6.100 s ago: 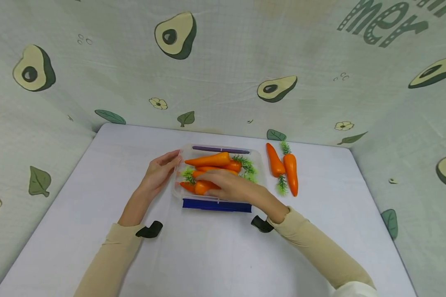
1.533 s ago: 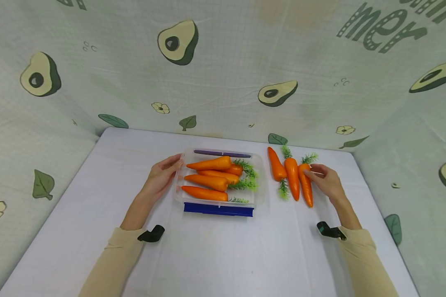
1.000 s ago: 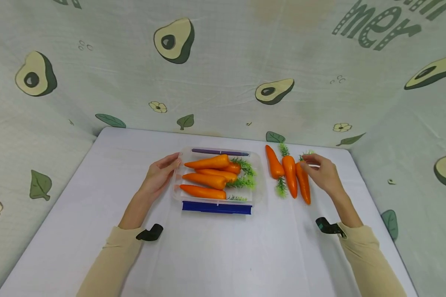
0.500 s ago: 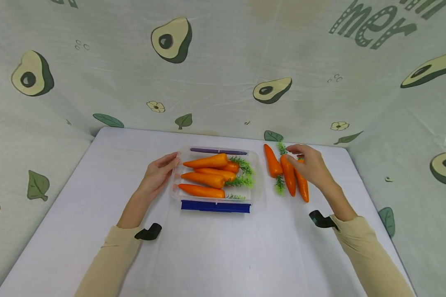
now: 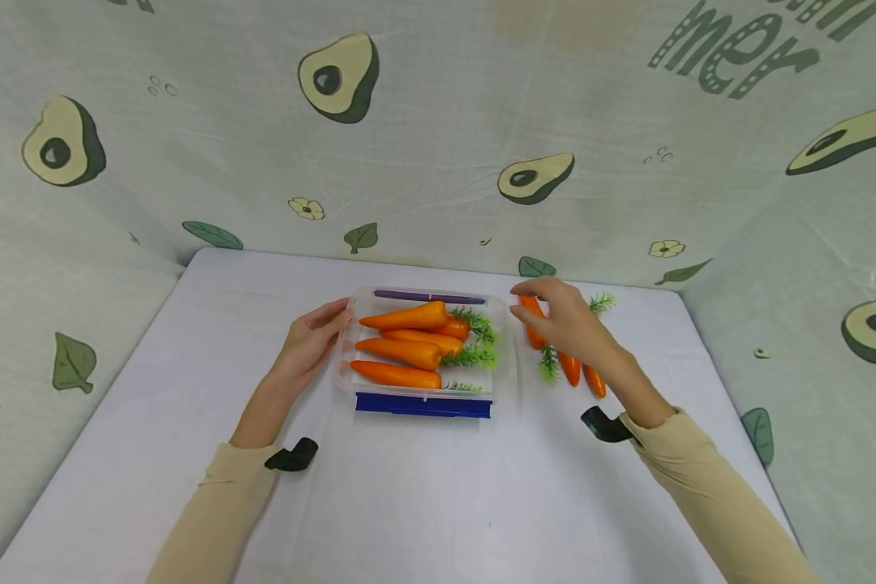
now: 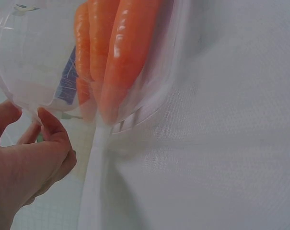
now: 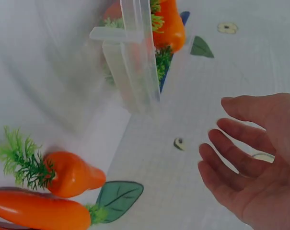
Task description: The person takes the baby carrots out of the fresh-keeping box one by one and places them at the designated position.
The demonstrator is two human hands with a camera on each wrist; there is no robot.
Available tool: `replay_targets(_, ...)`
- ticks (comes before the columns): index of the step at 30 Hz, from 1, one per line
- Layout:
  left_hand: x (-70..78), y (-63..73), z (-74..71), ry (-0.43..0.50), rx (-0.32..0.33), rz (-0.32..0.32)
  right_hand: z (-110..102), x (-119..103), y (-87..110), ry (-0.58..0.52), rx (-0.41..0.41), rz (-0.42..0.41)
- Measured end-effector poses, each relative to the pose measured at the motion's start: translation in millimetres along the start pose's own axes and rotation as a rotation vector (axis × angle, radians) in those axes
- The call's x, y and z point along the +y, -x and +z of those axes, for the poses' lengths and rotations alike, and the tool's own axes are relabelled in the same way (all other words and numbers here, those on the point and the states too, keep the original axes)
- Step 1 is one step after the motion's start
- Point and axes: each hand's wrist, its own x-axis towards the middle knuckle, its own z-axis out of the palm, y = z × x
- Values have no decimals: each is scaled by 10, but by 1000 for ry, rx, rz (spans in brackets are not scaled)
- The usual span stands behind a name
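A clear plastic box with blue clips holds several toy carrots with green tops. My left hand pinches the rim at its left end between thumb and fingers, as the left wrist view shows. To the right of the box lie three more carrots: a left one, a middle one and a right one. Over them hovers my right hand, fingers loosely bent and holding nothing. It hides parts of these carrots in the head view. In the right wrist view it appears beside the box's right end.
A white table bears everything. Behind it hangs a cloth backdrop printed with avocados and leaves, which also runs along both sides. Dark wrist cameras stick out from both sleeves.
Six seconds ago my right hand was in the box and two carrots lay outside; a third now lies there. Since then that hand has left it and moved left over the others. The left hand stays put.
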Motion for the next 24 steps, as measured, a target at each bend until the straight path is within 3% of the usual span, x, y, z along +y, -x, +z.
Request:
replay_targets(9,-5,-7,-1,4,-10,2,174,-253,-144,11,-77,-131)
replay_targets(17,5,-20,-10,6,-4,-3,389,-428,-286,3,-199,-178)
replay_targets(24,20,-16,-5,-9,-5,-12,546,-543,-385,1,-292,-173)
